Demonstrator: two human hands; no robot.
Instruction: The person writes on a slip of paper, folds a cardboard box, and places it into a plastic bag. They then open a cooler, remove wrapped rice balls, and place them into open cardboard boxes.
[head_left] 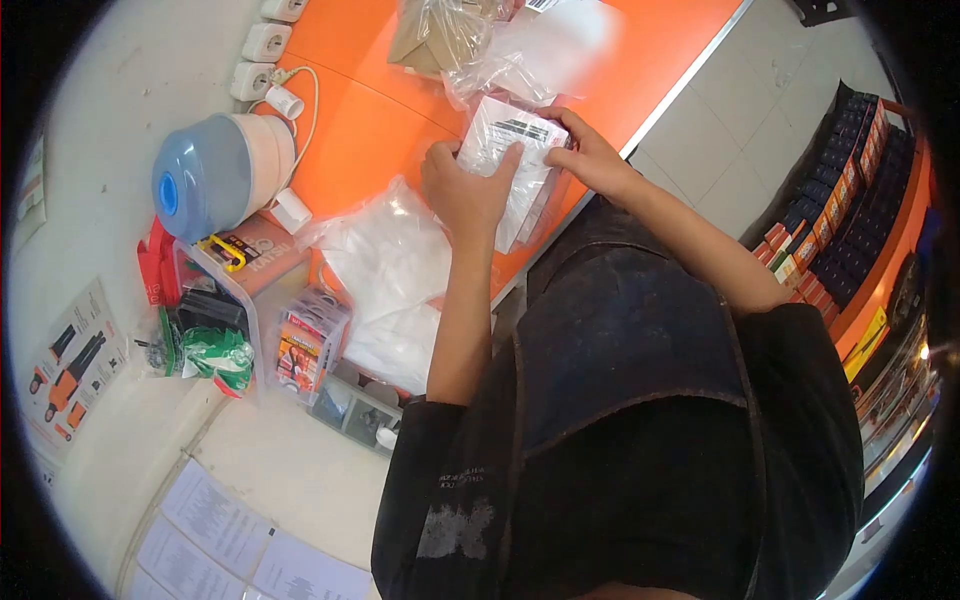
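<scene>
Near the edge of the orange table, both my hands are on a stack of white printed packets (512, 135) that looks wrapped in clear plastic. My left hand (466, 192) grips the stack's near left side, its thumb pressed over the top. On the right side, my right hand (588, 157) has its fingers curled round the upper corner and its thumb on the front. Part of the stack is hidden by my hands. Just beyond it lies a clear plastic bag (545, 50) with white contents, beside another bag holding brown items (435, 38).
White plastic bags (385, 265) lie left of my arm on the orange table (350, 130). Beyond them are a blue-capped water jug (215, 175), a clear bin of packaged goods (255, 310) and wall sockets (267, 42). Shelves of boxed goods (835, 200) stand at right.
</scene>
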